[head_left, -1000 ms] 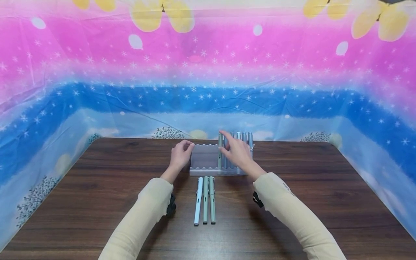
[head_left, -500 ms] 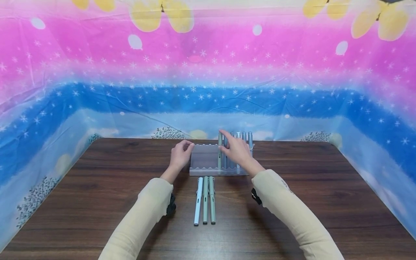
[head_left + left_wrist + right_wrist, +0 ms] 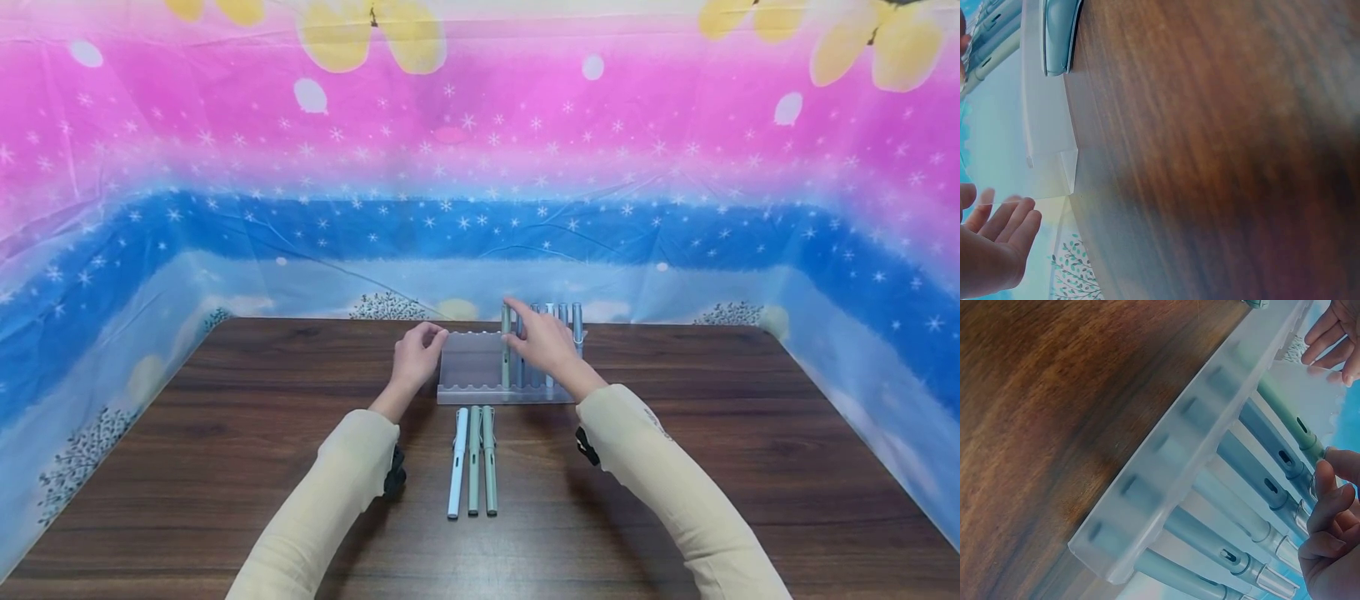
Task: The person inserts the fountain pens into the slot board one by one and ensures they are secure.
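A frosted clear pen stand (image 3: 471, 362) with scalloped edges stands toward the back of the table. My left hand (image 3: 416, 358) pinches its left edge; in the left wrist view fingers (image 3: 1013, 225) reach around the see-through panel. A sage green pen (image 3: 506, 358) stands upright in the stand, leftmost of a row. My right hand (image 3: 551, 342) pinches it near its upper end, the index finger stretched toward the top. Blue and pale pens (image 3: 1254, 481) fill the slots to its right, partly hidden behind that hand in the head view.
On the table before the stand lie a light blue pen (image 3: 456, 467) and two green pens (image 3: 474, 462), side by side with clips toward the stand. The dark wooden table (image 3: 247, 433) is enclosed by a printed pink and blue cloth (image 3: 480, 225).
The right forearm and wrist have shifted slightly left and up, while the right hand stays at the green pen. The left hand and the pens on the table have stayed in place.
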### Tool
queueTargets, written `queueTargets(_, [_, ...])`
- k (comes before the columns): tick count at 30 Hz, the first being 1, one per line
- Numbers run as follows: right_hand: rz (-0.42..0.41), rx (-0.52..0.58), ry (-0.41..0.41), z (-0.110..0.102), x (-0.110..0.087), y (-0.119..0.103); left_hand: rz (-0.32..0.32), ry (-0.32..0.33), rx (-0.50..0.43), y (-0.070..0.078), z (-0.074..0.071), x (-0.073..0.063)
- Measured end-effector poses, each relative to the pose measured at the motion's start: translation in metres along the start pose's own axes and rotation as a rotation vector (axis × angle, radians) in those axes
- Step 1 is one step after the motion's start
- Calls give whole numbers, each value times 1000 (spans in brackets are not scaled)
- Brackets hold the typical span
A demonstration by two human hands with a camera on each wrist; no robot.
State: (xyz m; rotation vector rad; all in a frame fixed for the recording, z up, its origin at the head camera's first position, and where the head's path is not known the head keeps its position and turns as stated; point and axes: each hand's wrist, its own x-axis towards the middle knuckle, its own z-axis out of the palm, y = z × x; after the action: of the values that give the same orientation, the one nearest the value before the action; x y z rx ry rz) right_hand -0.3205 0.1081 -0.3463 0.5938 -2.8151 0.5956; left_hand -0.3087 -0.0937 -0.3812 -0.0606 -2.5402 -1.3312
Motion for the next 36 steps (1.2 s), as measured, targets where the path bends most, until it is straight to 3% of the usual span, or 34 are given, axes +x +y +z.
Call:
queueTargets(10, [0, -5, 9, 0, 0, -1, -2, 0, 3, 0, 0, 0])
queueTargets(17, [-25, 19, 97, -1, -5, 2, 2, 0, -11, -2, 0, 1])
queueTargets(25, [-123, 95, 171, 4, -22, 7, 30, 25, -19, -4, 2, 2])
queueTargets(36, [-148, 101, 171, 17, -48, 16, 14, 4, 0, -1, 0, 0])
